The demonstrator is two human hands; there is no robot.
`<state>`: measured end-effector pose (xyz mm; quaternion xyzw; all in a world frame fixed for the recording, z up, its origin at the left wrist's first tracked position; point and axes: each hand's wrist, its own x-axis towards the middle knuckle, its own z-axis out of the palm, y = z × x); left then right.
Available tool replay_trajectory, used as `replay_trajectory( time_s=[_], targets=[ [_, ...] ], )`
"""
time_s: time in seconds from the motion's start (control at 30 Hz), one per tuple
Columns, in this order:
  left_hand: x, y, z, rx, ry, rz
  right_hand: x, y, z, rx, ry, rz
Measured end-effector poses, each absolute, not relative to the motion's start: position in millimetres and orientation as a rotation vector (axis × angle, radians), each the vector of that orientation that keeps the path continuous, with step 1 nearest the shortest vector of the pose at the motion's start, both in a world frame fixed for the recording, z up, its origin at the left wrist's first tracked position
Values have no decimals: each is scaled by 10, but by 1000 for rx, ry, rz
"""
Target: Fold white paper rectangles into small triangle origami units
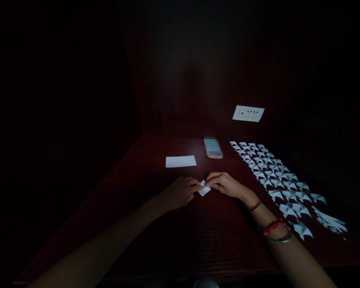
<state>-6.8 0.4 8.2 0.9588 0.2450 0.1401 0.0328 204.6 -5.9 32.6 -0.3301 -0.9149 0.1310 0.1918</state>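
White folded paper (pixel 204 192) is right at the fingertips, so that's where I'm looking from my end of the feed. It's a little diamond-ish piece with one corner pointing back toward the person, sitting in the gap between the two hands and touching both. The left hand (pixel 181 193) has its fingers pinched on the left edge, partly lying over the paper, and I can see a ring (pixel 190 182) on one of them. The right hand (pixel 226 185) comes in from the other side, thumb and index fingertips closed together on the upper right edge. Can't make out the exact creases under the fingers, it's too dim and small for me.

Moving out a bit: the right wrist has a thin dark red band (pixel 255 205), and further up the forearm there's a red bracelet (pixel 271 228) and a silvery bracelet (pixel 282 239) just beside it. Beyond the left hand, a white paper rectangle (pixel 181 161) lies flat on the dark reddish worktop (pixel 225 236). A phone (pixel 213 149), screen pixelated for me, lies beyond the right hand.

Off to the right, well apart from the fingers, folded white pieces (pixel 270 174) run in slanting rows, with some white strips (pixel 330 221) bunched near the closest ones. Farthest out, a white socket plate (pixel 248 113) sits on the dark wall.
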Motion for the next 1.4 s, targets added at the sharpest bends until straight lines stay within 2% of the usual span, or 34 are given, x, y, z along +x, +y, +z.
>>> replay_trajectory(
  time_s=[0.17,0.47,1.13,1.4],
  targets=[
    [-153,92,99,2978,688,366,2067,-118,359,-920,-2686,209],
    [-210,153,181,2951,599,313,2002,-180,382,-976,-2759,112],
    [-200,117,205,3131,677,426,2091,-136,418,-1064,-2702,42],
    [-175,65,222,3253,746,353,2044,-107,346,-1011,-2730,33]
  ],
)
